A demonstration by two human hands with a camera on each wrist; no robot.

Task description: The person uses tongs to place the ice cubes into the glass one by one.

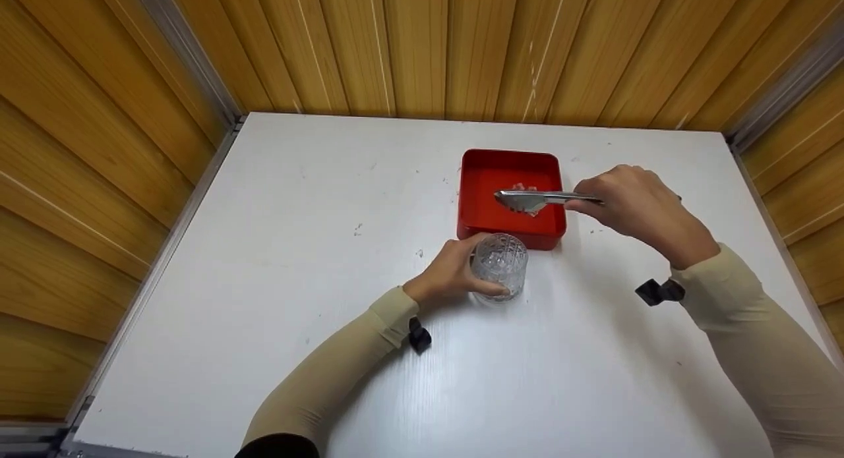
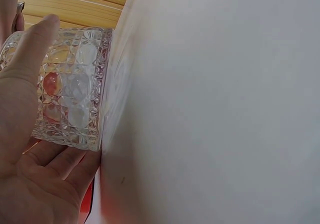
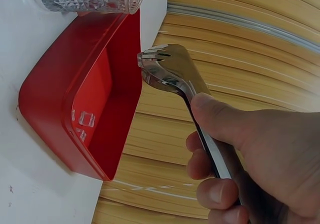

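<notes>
Head view: left fingers [image 1: 471, 242] clasp a faceted tumbler [image 1: 501, 257], right fingers [image 1: 591, 186] pinch metal tongs [image 1: 525, 199].

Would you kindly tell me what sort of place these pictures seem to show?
It is probably a small work booth rather than a home kitchen: a white table stands with wood-look walls on three sides, and metal rails run up the corners.

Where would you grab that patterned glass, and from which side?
I'd take the glass round its patterned wall, probably from the person's left, where the left hand holds it: it stands upright, so a side grip leaves its open top free, and the red tray crowds its far side.
</notes>
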